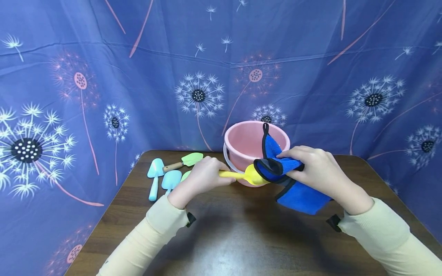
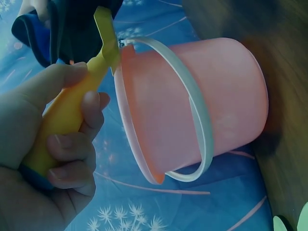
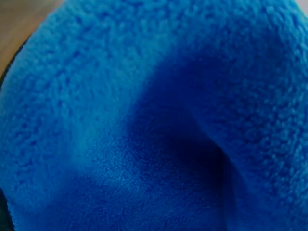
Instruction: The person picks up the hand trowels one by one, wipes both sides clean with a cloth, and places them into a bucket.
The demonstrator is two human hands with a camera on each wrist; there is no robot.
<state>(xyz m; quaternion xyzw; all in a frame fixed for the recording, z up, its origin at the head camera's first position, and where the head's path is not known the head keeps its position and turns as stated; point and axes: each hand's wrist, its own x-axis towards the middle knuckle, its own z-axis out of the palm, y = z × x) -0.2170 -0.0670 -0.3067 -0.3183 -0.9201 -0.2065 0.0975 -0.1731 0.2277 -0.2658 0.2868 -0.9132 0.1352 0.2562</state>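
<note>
While left hand (image 1: 206, 174) grips shovel (image 1: 253, 175), right hand (image 1: 319, 168) pinches cloth (image 1: 304, 197).

Fleecy cloth (image 1: 304, 197), smooth plastic bucket (image 2: 236, 91); glossy tabletop (image 1: 224, 237)

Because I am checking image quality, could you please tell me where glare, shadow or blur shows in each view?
Head view: white glare on the table, soft shadows around it; left wrist view: dim overall, dark shadow beside the pink bucket; right wrist view: blue cloth fills most of the frame, slightly blurred, darkest in its fold.
</note>
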